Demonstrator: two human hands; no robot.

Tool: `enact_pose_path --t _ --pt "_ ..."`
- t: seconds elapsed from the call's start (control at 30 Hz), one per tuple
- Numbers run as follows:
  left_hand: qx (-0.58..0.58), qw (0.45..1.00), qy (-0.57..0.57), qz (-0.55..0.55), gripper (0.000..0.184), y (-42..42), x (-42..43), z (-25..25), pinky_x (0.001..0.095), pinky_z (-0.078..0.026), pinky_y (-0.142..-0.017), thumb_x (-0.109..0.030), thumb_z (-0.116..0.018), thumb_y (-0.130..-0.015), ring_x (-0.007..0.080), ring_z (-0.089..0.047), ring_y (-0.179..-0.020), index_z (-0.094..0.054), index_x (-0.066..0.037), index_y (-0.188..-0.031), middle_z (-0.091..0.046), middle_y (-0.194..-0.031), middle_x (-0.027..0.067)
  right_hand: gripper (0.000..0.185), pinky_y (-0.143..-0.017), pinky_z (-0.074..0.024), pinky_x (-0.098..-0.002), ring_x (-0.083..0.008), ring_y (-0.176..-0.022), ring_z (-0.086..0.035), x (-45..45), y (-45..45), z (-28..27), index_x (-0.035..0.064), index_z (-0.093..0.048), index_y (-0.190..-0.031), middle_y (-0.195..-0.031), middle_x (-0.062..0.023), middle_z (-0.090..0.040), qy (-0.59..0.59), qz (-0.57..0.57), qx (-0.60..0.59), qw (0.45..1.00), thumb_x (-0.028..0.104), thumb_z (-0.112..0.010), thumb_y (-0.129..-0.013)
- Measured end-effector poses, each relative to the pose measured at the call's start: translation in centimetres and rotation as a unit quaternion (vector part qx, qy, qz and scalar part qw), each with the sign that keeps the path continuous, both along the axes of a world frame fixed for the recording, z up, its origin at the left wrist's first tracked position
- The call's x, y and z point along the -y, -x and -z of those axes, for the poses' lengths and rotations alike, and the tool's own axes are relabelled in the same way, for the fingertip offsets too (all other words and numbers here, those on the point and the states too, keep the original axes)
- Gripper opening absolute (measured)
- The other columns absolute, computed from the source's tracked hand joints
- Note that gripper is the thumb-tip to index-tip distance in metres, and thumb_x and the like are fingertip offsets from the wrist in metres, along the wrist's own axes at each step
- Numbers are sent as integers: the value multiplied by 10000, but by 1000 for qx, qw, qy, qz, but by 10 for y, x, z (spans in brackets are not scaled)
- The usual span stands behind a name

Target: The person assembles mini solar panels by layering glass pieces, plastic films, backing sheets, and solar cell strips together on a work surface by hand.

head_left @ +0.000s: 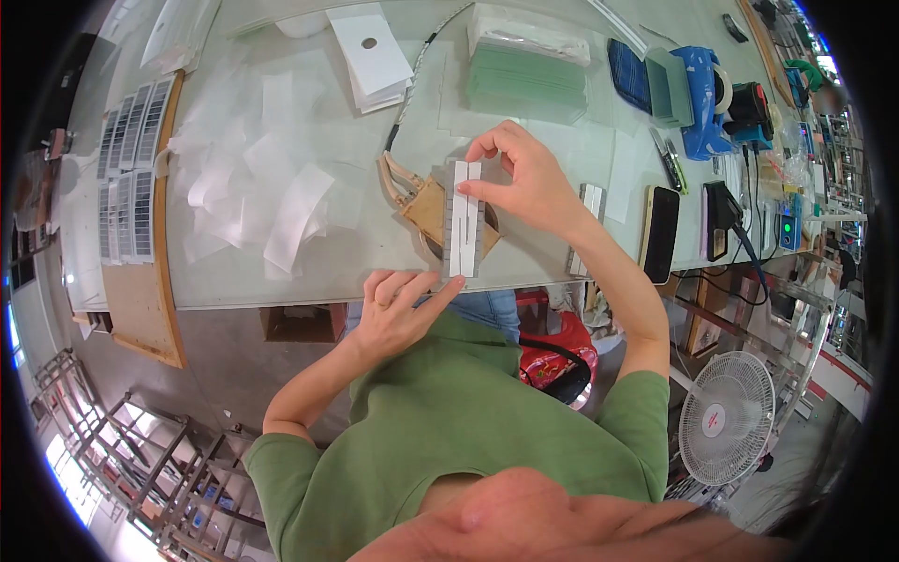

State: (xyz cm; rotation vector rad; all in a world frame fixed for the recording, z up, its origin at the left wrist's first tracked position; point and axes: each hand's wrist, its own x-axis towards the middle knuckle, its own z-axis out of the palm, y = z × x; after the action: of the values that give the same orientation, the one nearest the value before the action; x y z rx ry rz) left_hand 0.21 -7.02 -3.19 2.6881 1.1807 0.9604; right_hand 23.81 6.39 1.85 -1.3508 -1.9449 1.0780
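A narrow white strip with grey toothed long edges (464, 234) lies lengthwise before me, over a tan block (427, 214) fixed to a braided cable. Dark slits run along its middle. My right hand (526, 183) is closed at the strip's far end, thumb and index finger pinching its white top layer. At the near end, by the table edge, my left hand (398, 311) has its fingers spread, with the index fingertip touching the strip's corner. A rounded dark-edged piece under the strip is mostly hidden. A similar toothed strip (587, 229) lies right of my right forearm.
Loose white film pieces (281, 201) are scattered on the left, beside a wooden board (161, 225) and panels of grey strips (126, 215). Stacked green glass sheets (526, 84) stand at the back. To the right are a phone (660, 234), a knife (670, 164) and cables.
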Motion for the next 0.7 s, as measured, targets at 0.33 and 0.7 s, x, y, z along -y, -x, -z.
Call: enact_pose_path --t 0.33,0.7 --pt "-6 1000 1 3 476 1 -1 0 343 -381 -913 -111 -666 -708 156 -468 -1057 -743 -245 -1159 -534 -1130 -27 351 -755 -445 -329 -209 -887 -567 1 0 4 93 -671 -989 -966 -49 -589 -46 -4 50 998 296 -834 -753" --pt "-4 1000 3 9 471 2 -1 0 343 -385 -911 -108 -665 -707 156 -471 -1061 -746 -236 -1153 -536 -1143 -23 333 -853 -377 -339 -203 -916 -575 3 0 1 126 -662 -963 -977 -10 -605 -70 -5 91 993 312 -833 -745"
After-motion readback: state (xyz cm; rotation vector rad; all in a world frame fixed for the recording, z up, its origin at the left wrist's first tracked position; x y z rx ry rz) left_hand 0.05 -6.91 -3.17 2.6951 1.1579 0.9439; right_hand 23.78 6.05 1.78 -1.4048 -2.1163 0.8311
